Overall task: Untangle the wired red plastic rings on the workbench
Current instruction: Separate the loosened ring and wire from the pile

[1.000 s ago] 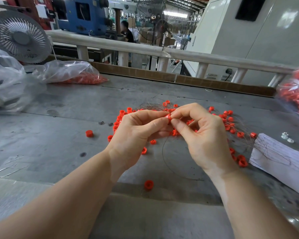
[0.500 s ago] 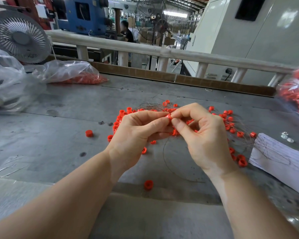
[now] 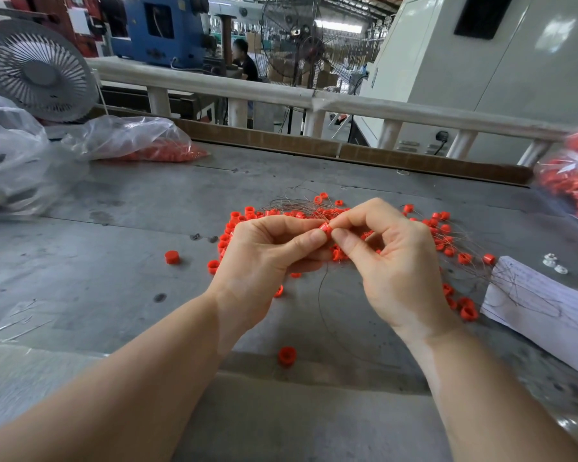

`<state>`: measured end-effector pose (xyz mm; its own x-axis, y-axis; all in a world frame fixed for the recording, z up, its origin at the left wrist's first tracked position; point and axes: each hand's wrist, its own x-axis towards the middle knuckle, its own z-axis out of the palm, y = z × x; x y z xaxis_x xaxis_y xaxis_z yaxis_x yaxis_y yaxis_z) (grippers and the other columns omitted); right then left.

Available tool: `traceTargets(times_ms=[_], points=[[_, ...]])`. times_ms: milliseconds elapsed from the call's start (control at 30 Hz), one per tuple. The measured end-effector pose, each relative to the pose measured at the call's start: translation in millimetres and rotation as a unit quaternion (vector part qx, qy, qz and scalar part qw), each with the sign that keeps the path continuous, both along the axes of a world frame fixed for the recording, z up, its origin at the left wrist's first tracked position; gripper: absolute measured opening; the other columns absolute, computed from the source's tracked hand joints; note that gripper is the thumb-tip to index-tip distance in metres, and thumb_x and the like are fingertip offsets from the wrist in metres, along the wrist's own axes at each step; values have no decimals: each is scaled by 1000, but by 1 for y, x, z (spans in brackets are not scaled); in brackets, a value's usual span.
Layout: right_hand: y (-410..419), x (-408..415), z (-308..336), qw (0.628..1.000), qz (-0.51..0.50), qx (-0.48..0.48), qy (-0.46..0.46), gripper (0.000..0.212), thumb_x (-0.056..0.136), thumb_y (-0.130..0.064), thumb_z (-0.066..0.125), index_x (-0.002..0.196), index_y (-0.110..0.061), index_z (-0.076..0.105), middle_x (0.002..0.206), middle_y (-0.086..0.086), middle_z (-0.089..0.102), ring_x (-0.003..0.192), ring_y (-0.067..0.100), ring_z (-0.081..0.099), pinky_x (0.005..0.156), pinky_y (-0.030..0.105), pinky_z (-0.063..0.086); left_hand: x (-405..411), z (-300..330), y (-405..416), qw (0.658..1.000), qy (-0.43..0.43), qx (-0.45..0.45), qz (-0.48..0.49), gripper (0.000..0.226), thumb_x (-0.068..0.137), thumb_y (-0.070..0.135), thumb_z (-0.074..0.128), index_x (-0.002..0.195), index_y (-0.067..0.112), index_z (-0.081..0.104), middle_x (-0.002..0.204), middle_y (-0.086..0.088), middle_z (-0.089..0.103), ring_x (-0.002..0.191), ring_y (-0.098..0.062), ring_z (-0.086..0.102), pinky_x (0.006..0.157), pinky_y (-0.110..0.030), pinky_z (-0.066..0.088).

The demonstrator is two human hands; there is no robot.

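Observation:
A tangle of thin wire strung with several red plastic rings [image 3: 442,233] is spread over the middle of the grey workbench [image 3: 121,248]. My left hand [image 3: 264,258] and my right hand [image 3: 391,261] meet above the tangle, and both pinch one red ring [image 3: 325,227] between thumb and forefinger. A wire strand [image 3: 319,295] hangs down from between the hands to the bench. My hands hide the middle of the tangle. Loose red rings lie apart at the left [image 3: 172,257] and near the front [image 3: 287,356].
Clear plastic bags holding red rings lie at the back left [image 3: 137,138] and the right edge [image 3: 571,181]. A white sheet of paper [image 3: 548,308] lies at the right, with small white parts [image 3: 553,263] beside it. A fan [image 3: 37,70] and a railing [image 3: 314,98] stand behind the bench.
Both hands stay pinched on the same ring above the tangle; only slight finger shifts show.

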<state>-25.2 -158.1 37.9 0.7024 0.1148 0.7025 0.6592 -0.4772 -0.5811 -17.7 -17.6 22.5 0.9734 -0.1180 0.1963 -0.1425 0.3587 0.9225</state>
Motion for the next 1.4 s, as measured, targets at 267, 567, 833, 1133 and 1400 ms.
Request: traceTargets(times_ms=[267, 567, 833, 1133, 1400], points=[[1, 0, 2, 999, 1, 16, 40, 21, 81, 3, 67, 73, -16, 65, 70, -5, 62, 64, -1, 55, 63, 7, 38, -1, 1, 0, 999, -24, 20, 19, 13, 61, 15, 70, 74, 13, 73, 69, -8, 72, 61, -12, 69, 57, -20, 55], [3, -2, 2, 996, 12, 53, 64, 20, 82, 5, 65, 74, -14, 65, 71, -2, 63, 63, -2, 55, 62, 6, 39, -2, 2, -2, 997, -56, 38, 37, 19, 63, 13, 69, 81, 6, 71, 71, -7, 73, 65, -14, 70, 60, -20, 55], [3, -3, -2, 999, -32, -29, -10, 17, 72, 3, 74, 82, -9, 66, 71, -6, 56, 55, -2, 49, 56, 5, 33, 0, 0, 0, 999, -20, 16, 20, 16, 62, 20, 70, 75, 13, 75, 68, -4, 72, 61, -11, 67, 56, -19, 54], [-1, -2, -3, 989, -76, -98, -75, 10, 73, -2, 74, 78, -8, 69, 73, -7, 56, 58, -7, 43, 62, 6, 33, -1, 0, 2, 998, -22, 50, 8, 14, 64, 26, 70, 74, 20, 77, 68, 0, 72, 62, -8, 65, 59, -22, 52], [-3, 3, -5, 993, -54, -62, -81, 6, 74, -2, 72, 77, -7, 70, 72, -1, 61, 61, 3, 50, 61, 6, 35, 0, 1, 3, 998, -19, 55, -20, 19, 68, 29, 65, 79, 21, 78, 74, -1, 73, 68, -10, 68, 58, -20, 51]])
